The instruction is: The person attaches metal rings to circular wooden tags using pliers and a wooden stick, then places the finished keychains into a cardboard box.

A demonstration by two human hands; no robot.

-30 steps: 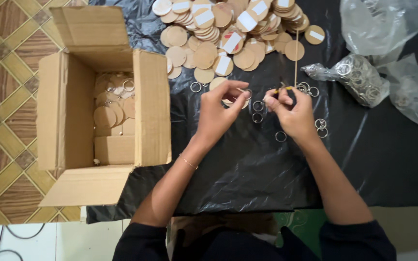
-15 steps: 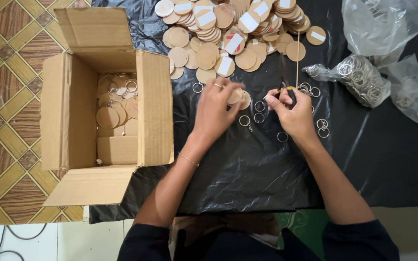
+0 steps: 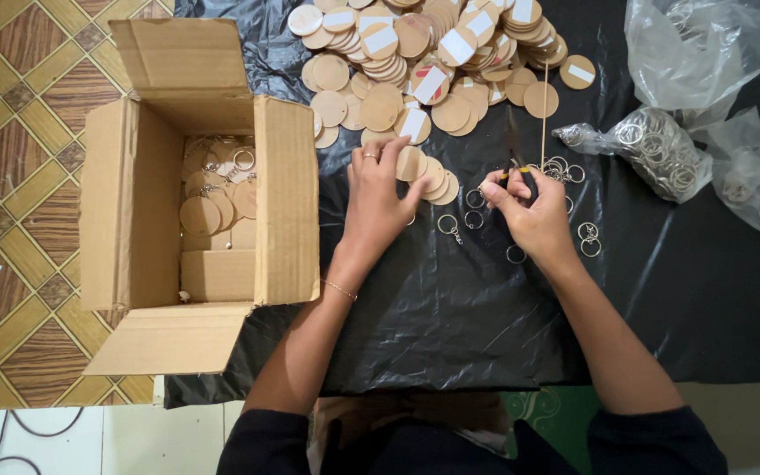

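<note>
Head view looks straight down on a floor of brown and yellow diamond-patterned tiles point(image 3: 10, 158), which shows along the left edge; a dark cable lies on paler flooring at the bottom left corner. On the tiles sits an open cardboard box point(image 3: 195, 176), flaps spread, with round wooden discs fitted with key rings lying inside it. Just right of the box, a crinkled black plastic sheet point(image 3: 450, 325) covers the rest of the working surface. The left hand point(image 3: 378, 198) rests on this sheet with fingers extended, its fingertips touching a small stack of wooden discs point(image 3: 428, 176). A large heap of wooden discs point(image 3: 433, 44), some with white labels, spreads across the top of the sheet. The right hand point(image 3: 529, 211) is closed around a small tool with a yellow and black handle point(image 3: 510, 172). Loose metal key rings point(image 3: 464, 220) lie scattered on the sheet between and around both hands. Farther right, clear plastic bags point(image 3: 661, 154) hold more rings.
</note>
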